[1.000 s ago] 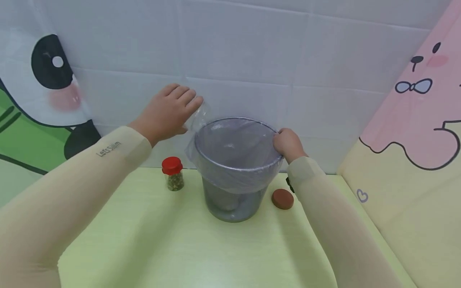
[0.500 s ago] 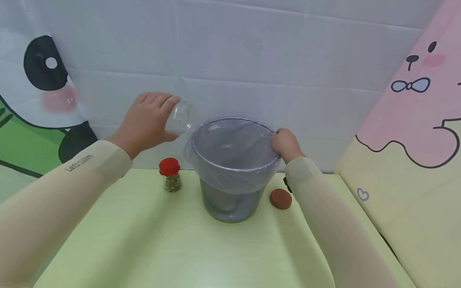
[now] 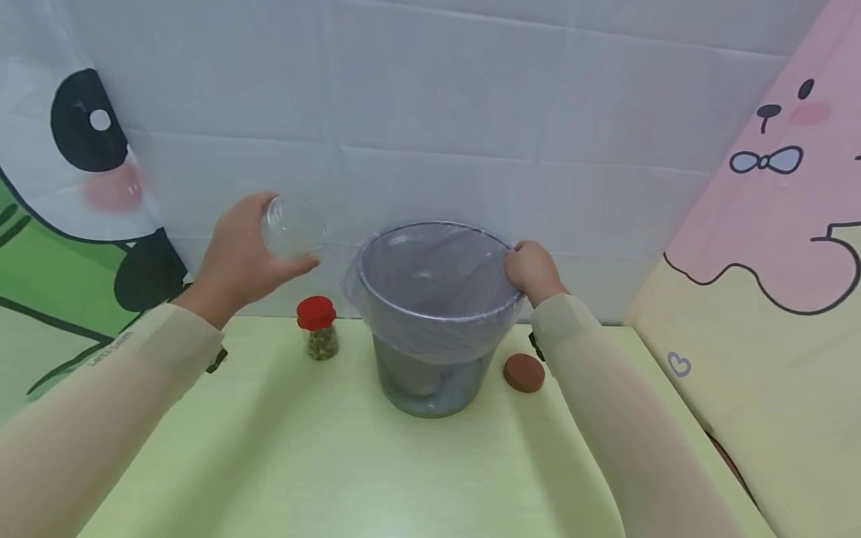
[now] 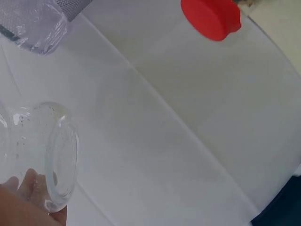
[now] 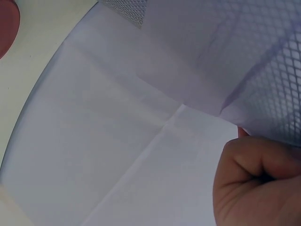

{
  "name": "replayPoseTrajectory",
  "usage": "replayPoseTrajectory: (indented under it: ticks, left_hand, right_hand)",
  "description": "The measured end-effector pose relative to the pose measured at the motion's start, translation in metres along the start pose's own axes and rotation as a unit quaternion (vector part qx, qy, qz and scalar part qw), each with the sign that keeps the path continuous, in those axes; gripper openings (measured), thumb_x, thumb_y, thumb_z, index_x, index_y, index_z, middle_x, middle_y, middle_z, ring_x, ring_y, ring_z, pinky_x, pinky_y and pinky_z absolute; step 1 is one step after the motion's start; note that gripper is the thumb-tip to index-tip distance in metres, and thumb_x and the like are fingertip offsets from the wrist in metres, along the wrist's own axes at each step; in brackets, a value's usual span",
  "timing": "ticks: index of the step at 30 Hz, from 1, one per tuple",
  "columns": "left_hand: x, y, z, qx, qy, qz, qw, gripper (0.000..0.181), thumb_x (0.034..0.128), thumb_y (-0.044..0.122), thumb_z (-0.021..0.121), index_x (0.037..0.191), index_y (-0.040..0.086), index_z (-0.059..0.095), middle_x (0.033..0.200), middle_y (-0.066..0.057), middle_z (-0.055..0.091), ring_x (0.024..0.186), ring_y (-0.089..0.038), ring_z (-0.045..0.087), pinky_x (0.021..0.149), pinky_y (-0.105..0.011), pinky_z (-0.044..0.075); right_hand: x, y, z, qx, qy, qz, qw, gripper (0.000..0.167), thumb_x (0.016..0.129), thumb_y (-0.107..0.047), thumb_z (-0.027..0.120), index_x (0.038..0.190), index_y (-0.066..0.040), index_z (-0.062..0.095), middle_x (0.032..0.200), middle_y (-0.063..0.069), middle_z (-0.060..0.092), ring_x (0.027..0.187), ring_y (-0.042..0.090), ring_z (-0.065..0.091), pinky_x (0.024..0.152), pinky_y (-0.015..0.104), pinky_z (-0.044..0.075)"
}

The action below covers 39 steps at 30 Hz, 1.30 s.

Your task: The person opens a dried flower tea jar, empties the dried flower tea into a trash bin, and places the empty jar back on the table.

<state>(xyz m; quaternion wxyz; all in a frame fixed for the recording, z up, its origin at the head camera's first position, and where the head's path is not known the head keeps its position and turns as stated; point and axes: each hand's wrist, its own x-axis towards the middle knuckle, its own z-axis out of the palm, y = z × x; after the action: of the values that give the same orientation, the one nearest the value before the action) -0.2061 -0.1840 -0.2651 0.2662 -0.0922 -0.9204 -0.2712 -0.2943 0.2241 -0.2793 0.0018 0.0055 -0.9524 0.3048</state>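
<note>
My left hand (image 3: 235, 250) holds a clear jar (image 3: 294, 227) in the air, left of the trash bin and clear of the table. Its thumb lies below and its fingers curve round the far side. In the left wrist view the jar (image 4: 63, 162) has no lid, and small specks cling to its glass. The grey mesh trash bin (image 3: 420, 385) stands upright, lined with a thin purplish bag (image 3: 430, 336) folded over its rim. At the rim's right side my right hand (image 3: 536, 270) grips the bag and bin edge. The bin's bottom inside is hidden.
A small jar of dried greenish bits with a red cap (image 3: 316, 312) stands left of the bin. Right of the bin lies a round brown lid (image 3: 524, 373). A white sheet (image 3: 444, 104) with cartoon prints rises behind the pale table (image 3: 377, 471).
My left hand has moved left and a little down, away from over the bin's rim, turning the jar so its round end faces me. The right hand stays on the rim.
</note>
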Motion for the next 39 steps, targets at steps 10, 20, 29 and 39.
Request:
replayPoseTrajectory:
  ticks: [10,20,29,39]
  left_hand:
    - [-0.033,-0.026,0.005,-0.113,0.017,-0.115,0.9868,0.108,0.0805,0.047,0.087,0.159,0.011,0.022,0.15,-0.016,0.041,0.129,-0.042,0.043,0.095,-0.069,0.048]
    - [-0.052,-0.049,0.012,-0.154,0.028,-0.184,0.9704,0.115,0.079,0.056,0.085,0.161,0.014,0.016,0.156,-0.016,0.034,0.133,-0.043,0.038,0.098,-0.066,0.048]
    - [-0.08,-0.06,0.008,-0.161,0.051,-0.238,0.9564,0.114,0.0813,0.056,0.083,0.16,0.013,0.013,0.157,-0.015,0.031,0.136,-0.04,0.033,0.102,-0.067,0.043]
    - [-0.132,-0.057,0.018,-0.156,0.066,-0.273,0.9471,0.112,0.0851,0.053,0.08,0.161,0.013,0.008,0.158,-0.015,0.031,0.137,-0.04,0.033,0.103,-0.066,0.042]
  right_hand:
    - [-0.002,0.002,0.001,0.003,0.004,-0.01,0.9999,0.047,0.111,-0.024,0.032,0.144,0.004,0.05,0.137,0.024,0.057,0.112,0.036,0.059,0.094,0.051,0.05]
    - [-0.005,0.003,-0.004,0.004,-0.003,-0.008,1.0,0.048,0.11,-0.024,0.032,0.145,0.005,0.05,0.141,0.024,0.055,0.119,0.038,0.057,0.1,0.052,0.048]
    - [-0.012,0.002,-0.011,0.003,-0.002,-0.024,0.9997,0.047,0.109,-0.023,0.033,0.141,0.005,0.053,0.138,0.023,0.057,0.119,0.039,0.058,0.102,0.052,0.047]
    - [-0.027,0.012,-0.018,0.007,-0.023,-0.037,0.999,0.048,0.108,-0.023,0.032,0.141,0.006,0.053,0.136,0.024,0.057,0.116,0.038,0.058,0.1,0.052,0.047]
